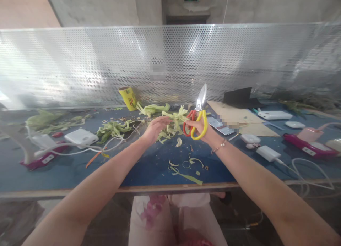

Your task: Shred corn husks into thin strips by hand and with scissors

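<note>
Scissors [201,97] with red and yellow handle loops hang at my right hand [198,126], blades pointing up and away from me. The same hand's fingertips touch a pale green, husk-like piece of plant [179,114] with ragged leaf ends. My left hand [157,127] reaches in from the other side, fingers stretched out beside this piece; whether they touch it is hard to tell. Below and between the hands lie leafy scraps [166,133]. Behind them rests a larger green husk-like leaf bundle [153,109], and another leafy heap [114,129] lies to the left.
A yellow tube [128,98] leans near the perforated metal screen [106,65]. White power banks [81,137], cables and purple power strips [310,146] lie at both sides. On the right are a phone [220,126] and cardboard [239,114]. Trimmings [190,178] dot the blue table's front.
</note>
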`<state>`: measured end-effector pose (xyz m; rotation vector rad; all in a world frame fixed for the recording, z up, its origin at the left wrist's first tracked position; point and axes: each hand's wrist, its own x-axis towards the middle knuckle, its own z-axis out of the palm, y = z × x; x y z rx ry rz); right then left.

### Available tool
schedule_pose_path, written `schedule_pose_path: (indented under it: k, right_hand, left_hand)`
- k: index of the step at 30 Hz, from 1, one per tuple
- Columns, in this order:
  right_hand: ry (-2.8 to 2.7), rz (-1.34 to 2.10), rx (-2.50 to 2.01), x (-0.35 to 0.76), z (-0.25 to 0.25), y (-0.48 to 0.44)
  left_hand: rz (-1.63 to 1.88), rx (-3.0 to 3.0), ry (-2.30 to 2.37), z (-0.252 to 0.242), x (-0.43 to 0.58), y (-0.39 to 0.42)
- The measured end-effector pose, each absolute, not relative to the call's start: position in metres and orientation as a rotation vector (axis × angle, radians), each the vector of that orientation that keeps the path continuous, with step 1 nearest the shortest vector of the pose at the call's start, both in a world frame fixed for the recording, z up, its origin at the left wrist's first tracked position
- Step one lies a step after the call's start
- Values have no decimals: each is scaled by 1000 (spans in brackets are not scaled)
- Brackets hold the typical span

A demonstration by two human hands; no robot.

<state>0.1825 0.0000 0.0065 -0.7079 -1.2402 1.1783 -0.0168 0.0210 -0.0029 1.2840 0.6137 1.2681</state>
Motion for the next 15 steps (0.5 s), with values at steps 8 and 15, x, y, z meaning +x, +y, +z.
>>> schedule_pose_path:
  k: [8,15]
  right_hand:
    - [-1367,1205,-783,180,9,-8]
    - [-1305,1217,-691,180,-1,1]
  left_hand:
    - [1186,1355,680,-2,-5,7]
    - [1302,1155,721,3,-2,6]
